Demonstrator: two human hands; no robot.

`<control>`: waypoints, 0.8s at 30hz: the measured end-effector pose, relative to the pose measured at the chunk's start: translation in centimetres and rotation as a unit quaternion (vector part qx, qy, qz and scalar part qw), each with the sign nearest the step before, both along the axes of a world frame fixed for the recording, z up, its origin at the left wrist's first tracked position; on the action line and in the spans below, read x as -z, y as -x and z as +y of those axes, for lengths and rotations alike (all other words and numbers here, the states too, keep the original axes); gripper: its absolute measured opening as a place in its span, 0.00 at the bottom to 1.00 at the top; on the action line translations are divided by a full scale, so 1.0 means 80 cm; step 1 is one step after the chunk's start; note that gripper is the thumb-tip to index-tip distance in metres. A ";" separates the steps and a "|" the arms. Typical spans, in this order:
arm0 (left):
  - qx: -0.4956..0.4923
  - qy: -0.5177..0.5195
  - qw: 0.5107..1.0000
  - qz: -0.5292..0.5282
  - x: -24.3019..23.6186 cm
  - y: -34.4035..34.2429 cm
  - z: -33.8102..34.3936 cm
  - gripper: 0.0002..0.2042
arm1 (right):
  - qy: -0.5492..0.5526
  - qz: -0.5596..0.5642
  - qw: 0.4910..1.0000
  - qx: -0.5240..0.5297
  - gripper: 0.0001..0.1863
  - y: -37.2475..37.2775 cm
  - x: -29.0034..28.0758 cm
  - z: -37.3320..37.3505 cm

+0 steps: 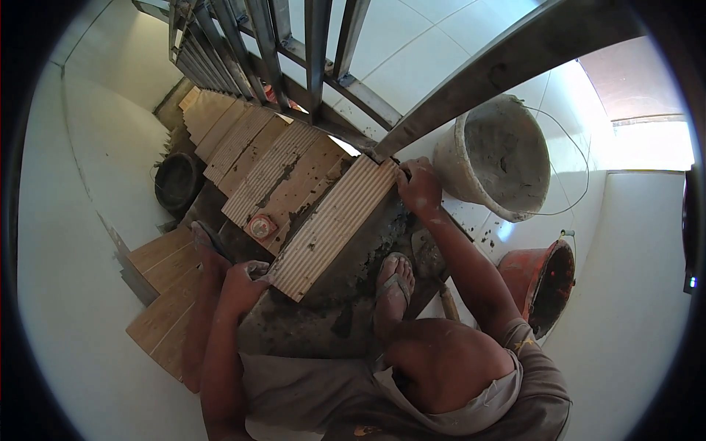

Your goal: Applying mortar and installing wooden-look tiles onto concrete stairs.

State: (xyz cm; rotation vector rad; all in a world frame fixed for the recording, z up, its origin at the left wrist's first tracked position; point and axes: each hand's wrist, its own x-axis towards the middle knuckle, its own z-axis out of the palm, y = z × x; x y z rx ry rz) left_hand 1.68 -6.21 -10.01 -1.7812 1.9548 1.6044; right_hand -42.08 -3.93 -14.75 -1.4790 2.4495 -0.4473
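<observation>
A long beige ribbed stair tile (pixel 334 229) lies slantwise across the step in front of me. At its near left end my left hand (pixel 246 285) is closed, thumb and fingers at the corner. My right hand (pixel 421 187) grips the far right end, close to the foot of the metal railing. Beneath and beside the tile is grey, mortar-smeared concrete (pixel 294 323). Just beyond the tile, a small round red-and-clear object (pixel 260 226) rests on a brown tile; its kind is unclear. The fingertips on both ends are partly hidden.
Dark metal railing (pixel 316 59) rises beyond the tile. A mortar-crusted bucket (pixel 500 158) and a red bucket (pixel 540 283) stand at right, a black bucket (pixel 178 184) at left. A trowel (pixel 428 253) lies by my sandalled foot (pixel 396 275). Tiled steps (pixel 243 143) descend beyond.
</observation>
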 end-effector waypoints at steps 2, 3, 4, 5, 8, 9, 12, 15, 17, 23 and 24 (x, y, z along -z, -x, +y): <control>-0.017 -0.019 0.999 0.031 0.003 -0.003 -0.001 0.18 | 0.010 -0.008 1.000 0.000 0.11 0.001 0.001 -0.002; -0.018 -0.020 0.999 0.030 0.001 -0.002 -0.001 0.18 | 0.009 -0.009 1.000 0.000 0.11 0.001 0.002 -0.003; -0.018 -0.025 0.999 0.024 -0.002 0.000 -0.002 0.18 | 0.006 -0.005 1.000 0.009 0.10 0.002 0.003 -0.004; -0.017 -0.030 0.999 0.019 -0.006 0.002 -0.004 0.18 | 0.003 -0.001 1.000 0.018 0.10 0.004 0.005 -0.005; -0.004 -0.034 0.999 0.025 0.002 -0.001 -0.005 0.18 | 0.026 -0.017 0.999 0.014 0.09 0.012 0.010 -0.010; -0.005 -0.035 0.999 0.025 0.001 -0.001 -0.005 0.18 | 0.025 -0.017 0.999 0.013 0.09 0.012 0.011 -0.010; -0.008 -0.033 0.999 0.003 -0.001 -0.003 -0.006 0.16 | 0.017 -0.028 0.999 0.020 0.09 0.011 0.012 -0.012; 0.013 -0.040 0.999 0.000 0.008 -0.005 -0.008 0.18 | 0.016 -0.023 0.999 0.015 0.09 0.013 0.012 -0.014; 0.006 -0.044 0.999 -0.016 0.004 -0.001 -0.009 0.17 | 0.010 -0.010 1.000 0.013 0.08 0.014 0.012 -0.015; 0.006 -0.034 0.999 -0.010 0.010 -0.006 -0.008 0.18 | 0.018 -0.009 1.000 0.004 0.08 0.013 0.008 -0.018; 0.005 -0.034 0.999 -0.010 0.013 -0.007 -0.008 0.18 | 0.018 -0.009 1.000 0.004 0.08 0.015 0.009 -0.017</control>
